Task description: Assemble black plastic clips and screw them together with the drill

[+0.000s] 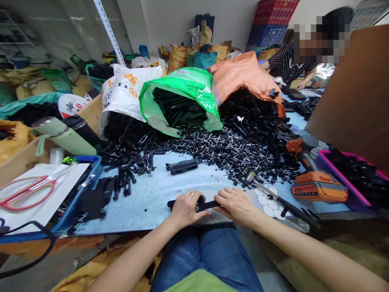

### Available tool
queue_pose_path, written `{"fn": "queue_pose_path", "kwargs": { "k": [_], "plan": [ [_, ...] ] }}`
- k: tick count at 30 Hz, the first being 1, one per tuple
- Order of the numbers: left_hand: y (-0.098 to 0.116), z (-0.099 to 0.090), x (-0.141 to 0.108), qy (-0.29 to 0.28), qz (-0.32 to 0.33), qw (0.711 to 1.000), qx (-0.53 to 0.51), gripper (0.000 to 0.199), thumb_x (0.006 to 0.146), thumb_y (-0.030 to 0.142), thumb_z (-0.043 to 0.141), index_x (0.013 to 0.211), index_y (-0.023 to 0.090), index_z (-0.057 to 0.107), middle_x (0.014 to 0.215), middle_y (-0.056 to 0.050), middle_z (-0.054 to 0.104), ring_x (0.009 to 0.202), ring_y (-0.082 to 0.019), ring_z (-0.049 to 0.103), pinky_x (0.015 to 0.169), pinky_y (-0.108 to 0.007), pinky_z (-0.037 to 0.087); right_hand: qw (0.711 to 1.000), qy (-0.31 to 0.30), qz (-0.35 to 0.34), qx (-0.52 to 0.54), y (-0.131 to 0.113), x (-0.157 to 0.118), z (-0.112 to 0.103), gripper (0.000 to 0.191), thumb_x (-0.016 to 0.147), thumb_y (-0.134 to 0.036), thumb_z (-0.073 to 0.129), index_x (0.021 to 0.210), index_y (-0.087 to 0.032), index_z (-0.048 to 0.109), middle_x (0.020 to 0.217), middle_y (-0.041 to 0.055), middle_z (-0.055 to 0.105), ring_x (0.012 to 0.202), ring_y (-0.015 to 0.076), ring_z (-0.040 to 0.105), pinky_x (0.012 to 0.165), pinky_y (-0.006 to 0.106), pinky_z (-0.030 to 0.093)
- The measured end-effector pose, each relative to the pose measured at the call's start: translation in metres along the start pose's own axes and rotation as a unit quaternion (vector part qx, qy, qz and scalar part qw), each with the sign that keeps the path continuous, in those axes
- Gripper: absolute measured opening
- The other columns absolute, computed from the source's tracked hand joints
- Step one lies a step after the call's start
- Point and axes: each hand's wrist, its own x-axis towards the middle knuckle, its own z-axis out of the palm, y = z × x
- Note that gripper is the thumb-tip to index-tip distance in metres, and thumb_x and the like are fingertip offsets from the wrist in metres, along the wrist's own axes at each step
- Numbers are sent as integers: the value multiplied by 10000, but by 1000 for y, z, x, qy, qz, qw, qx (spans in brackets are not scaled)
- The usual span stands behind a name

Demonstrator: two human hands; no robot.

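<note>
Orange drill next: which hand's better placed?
Probably the right hand: it's nearer the drill, which sits on that side. It would have to release the black part, but the left hand also grips that.

I hold a long, slim black part (208,206) crosswise in my left hand (186,207) and right hand (236,204), near the front edge of the blue table (146,198), its left end poking out.

From my end I've got red-handled scissors (37,185) on white paper (62,194), a pale green flask (71,138) beside a black tumbler (81,126), red crates (273,15) stacked on blue crates (266,35) way back.
</note>
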Motion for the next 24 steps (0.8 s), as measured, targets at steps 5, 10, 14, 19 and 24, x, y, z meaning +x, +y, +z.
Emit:
{"fn": "queue_pose_path", "kwargs": {
  "k": [5, 10, 14, 19, 24],
  "plan": [
    [-27, -22, 59, 28, -48, 997, 53, 503, 849, 494, 453, 1249, 192, 416, 1236, -93, 503, 1137, -242, 448, 924, -370, 385, 997, -7, 7, 71, 30, -7, 35, 347, 907, -484, 380, 940, -199, 574, 842, 35, 587, 770, 162, 525, 647, 289, 317],
    [-90, -40, 151, 50, -200, 976, 77, 241, 853, 162, 449, 1051, 97, 568, 1074, -168, 579, 1046, -259, 514, 872, -363, 410, 994, 10, 40, 103, 38, -18, 52, 352, 878, -505, 432, 952, -203, 594, 899, 50, 610, 809, 180, 527, 715, 304, 347],
    [-111, -34, 179, 45, -218, 973, 67, 158, 760, 123, 590, 915, 96, 597, 974, -163, 613, 994, -255, 552, 839, -336, 425, 992, 45, 81, 91, 50, 11, 48, 304, 910, -422, 410, 1040, -202, 576, 980, 62, 604, 889, 192, 513, 761, 304, 368],
    [-105, -46, 148, 86, -203, 974, 52, 204, 800, 166, 572, 1000, 131, 548, 969, -109, 624, 919, -207, 583, 796, -304, 432, 989, 40, 144, 14, 74, 92, 51, 229, 915, -227, 391, 1051, -172, 566, 1014, 96, 580, 964, 206, 482, 799, 297, 370],
    [-85, -66, 58, 96, -161, 982, 29, 137, 823, 217, 562, 951, 169, 582, 875, -39, 634, 814, -161, 587, 751, -263, 438, 987, 25, 156, 23, 75, 123, 63, 170, 856, -154, 445, 959, -152, 580, 931, 108, 587, 940, 224, 501, 764, 310, 380]
  ]
}}
